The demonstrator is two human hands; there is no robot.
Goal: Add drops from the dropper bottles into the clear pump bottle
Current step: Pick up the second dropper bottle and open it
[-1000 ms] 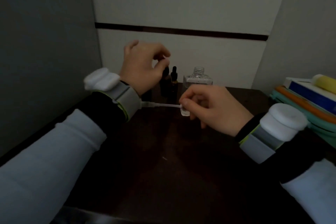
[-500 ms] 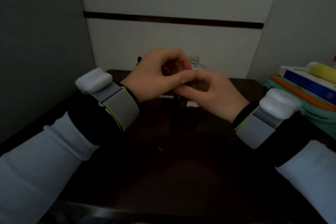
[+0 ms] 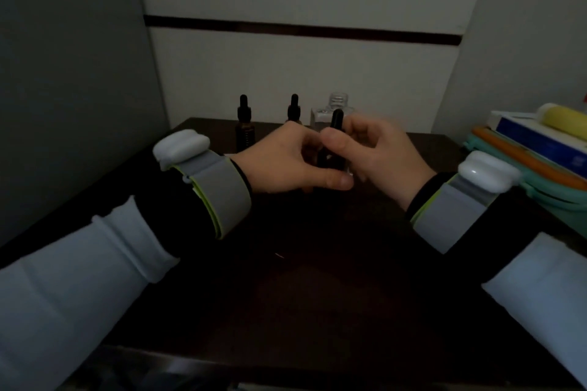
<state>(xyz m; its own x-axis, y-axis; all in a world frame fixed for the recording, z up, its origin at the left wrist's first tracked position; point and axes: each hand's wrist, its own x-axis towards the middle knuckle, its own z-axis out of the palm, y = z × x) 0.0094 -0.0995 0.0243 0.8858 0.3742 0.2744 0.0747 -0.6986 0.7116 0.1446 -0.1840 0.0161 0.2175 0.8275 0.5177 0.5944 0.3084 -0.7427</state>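
Observation:
Both hands meet over the middle of the dark table (image 3: 286, 289) around a dark dropper bottle (image 3: 336, 124). My left hand (image 3: 292, 162) grips its body from the left, thumb underneath. My right hand (image 3: 378, 152) pinches its black cap near the top. Two more dropper bottles stand at the back: one (image 3: 244, 127) in full view, the other (image 3: 294, 109) half hidden behind my left hand. The clear pump bottle (image 3: 336, 105), with an open threaded neck and no pump, stands behind my hands, mostly hidden.
A stack of books and folders (image 3: 536, 149) with a yellow object (image 3: 562, 116) on top lies at the right edge. Walls close in at the back and on both sides. The near part of the table is bare dark wood.
A second ago my left hand reached to the bottles at the back while my right hand held the white pump piece. Now both hands hold one dropper bottle in front of the clear bottle.

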